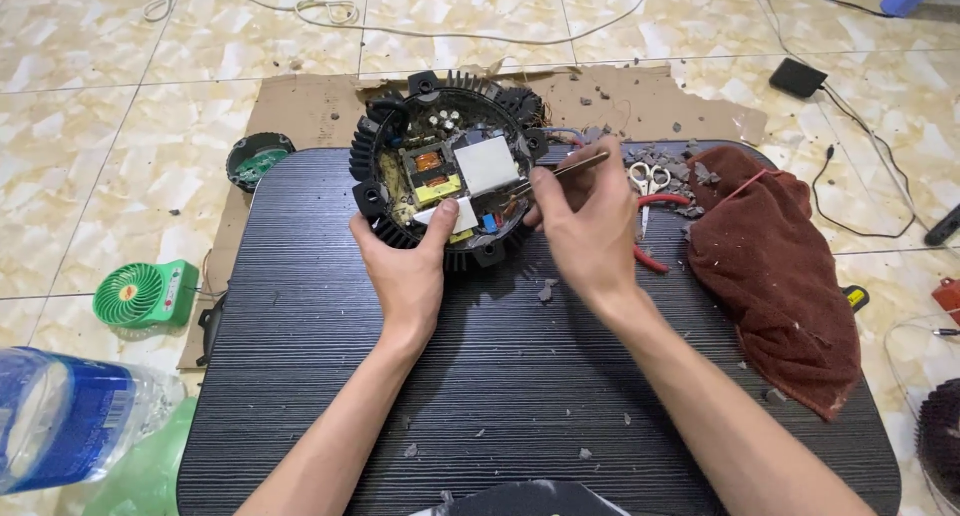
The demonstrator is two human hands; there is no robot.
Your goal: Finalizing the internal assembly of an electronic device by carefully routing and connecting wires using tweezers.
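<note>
A round black finned housing (372, 148) lies on a dark ribbed board (300, 376), its circuit board with a white square part (487, 164) exposed. My left hand (405, 266) grips the housing's near rim, thumb pressing on a white piece inside. My right hand (585, 221) pinches a thin metal tool (570, 166) like a pen, its tip resting inside the housing near the right side of the circuit board.
A dark red cloth (775, 266), small scissors (648, 179) and red-handled pliers (655, 261) lie right of the housing. A green mini fan (140, 294), a water bottle (70, 416) and a round green part (258, 161) are at left. Cables cross the tiled floor.
</note>
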